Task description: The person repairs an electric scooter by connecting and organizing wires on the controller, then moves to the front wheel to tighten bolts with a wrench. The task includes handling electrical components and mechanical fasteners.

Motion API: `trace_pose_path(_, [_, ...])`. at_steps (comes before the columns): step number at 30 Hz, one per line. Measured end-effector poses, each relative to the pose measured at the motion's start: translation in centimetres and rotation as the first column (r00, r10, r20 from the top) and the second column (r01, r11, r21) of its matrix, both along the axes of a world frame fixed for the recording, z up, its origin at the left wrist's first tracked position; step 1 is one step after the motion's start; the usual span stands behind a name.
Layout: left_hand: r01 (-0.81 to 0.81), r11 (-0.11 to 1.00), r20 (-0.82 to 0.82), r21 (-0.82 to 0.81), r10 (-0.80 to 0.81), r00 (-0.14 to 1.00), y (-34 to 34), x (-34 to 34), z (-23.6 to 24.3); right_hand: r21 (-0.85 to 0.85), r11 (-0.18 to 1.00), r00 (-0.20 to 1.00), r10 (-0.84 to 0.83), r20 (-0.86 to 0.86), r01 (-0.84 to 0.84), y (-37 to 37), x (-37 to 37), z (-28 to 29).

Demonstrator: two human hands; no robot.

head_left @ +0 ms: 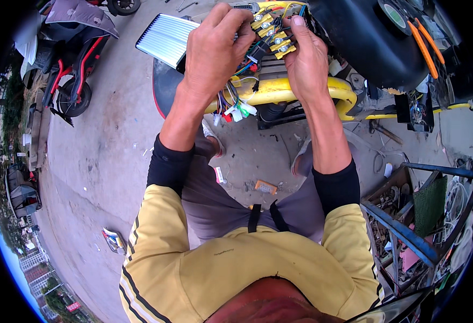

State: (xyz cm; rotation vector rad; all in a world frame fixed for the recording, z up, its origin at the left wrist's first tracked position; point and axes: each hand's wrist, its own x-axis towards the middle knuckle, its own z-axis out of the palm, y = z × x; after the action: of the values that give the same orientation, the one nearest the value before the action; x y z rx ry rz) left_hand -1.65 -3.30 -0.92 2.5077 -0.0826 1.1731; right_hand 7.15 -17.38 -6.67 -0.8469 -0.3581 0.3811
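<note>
My left hand (215,48) is closed at the left end of a yellow terminal block (273,35) with metal studs and coloured wires; what its bent fingers hold is hidden. My right hand (306,64) grips the block's right side, thumb up. A silver finned controller box (161,40) lies just left of my left hand. Below it hangs a bunch of wires with white, red and green connectors (236,110). All this sits over the yellow tube frame (279,91) of a vehicle, beside a large black body panel (371,43).
Orange-handled pliers (425,46) rest on the black panel. A hammer (387,133) and an orange packet (266,187) lie on the concrete ground (85,172). A metal cart of scrap (409,226) stands at the right. A red-black scooter (72,81) is parked at the upper left.
</note>
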Motion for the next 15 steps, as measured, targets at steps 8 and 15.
trace_pose_path(8, [-0.012,1.0,-0.019,0.01,0.012,1.0,0.1,0.0,0.0,-0.097,0.989,0.98,-0.089,0.178,0.107,0.6,0.5,-0.9])
trace_pose_path(15, [0.028,1.0,0.023,-0.001,-0.028,0.999,0.3,0.2,-0.2,0.024,1.0,0.999,0.005,-0.045,-0.004,0.2,-0.7,1.3])
